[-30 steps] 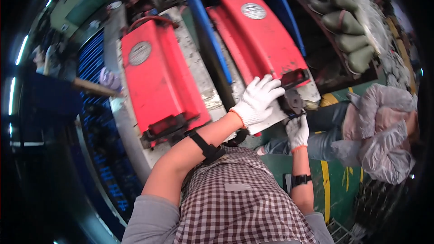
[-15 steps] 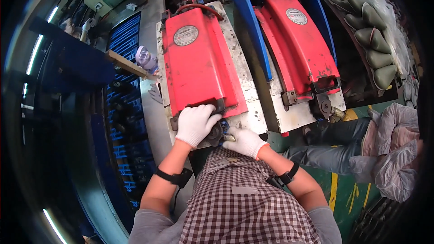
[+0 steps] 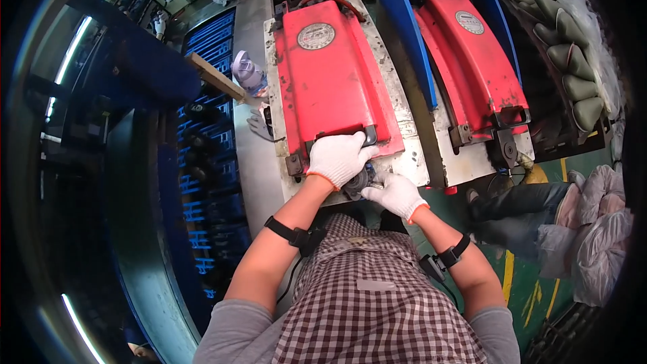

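A red metal cover [image 3: 330, 87] with a round label sits on a worn pale plate [image 3: 408, 138] in front of me. At its near end is a black handle [image 3: 370, 135], and my left hand [image 3: 339, 160], in a white knit glove, is closed over it. Just below the handle is a dark round metal fitting [image 3: 358, 183], partly covered by both hands. My right hand [image 3: 396, 195], gloved too, has its fingers bent together against the right side of this fitting. Whatever lies between those fingers is hidden.
A second red cover [image 3: 465, 61] stands to the right within a blue metal housing [image 3: 407, 27]. Several grey-green moulded pieces [image 3: 578, 87] hang at far right. A person's plastic-covered arm [image 3: 600, 249] is at right. Blue racks [image 3: 195, 192] and a purple-white object [image 3: 248, 71] are left.
The view has shifted, so the machines and both hands appear farther right. A small brass-coloured piece seen at my right fingers earlier is now hidden. My left hand stays on the handle.
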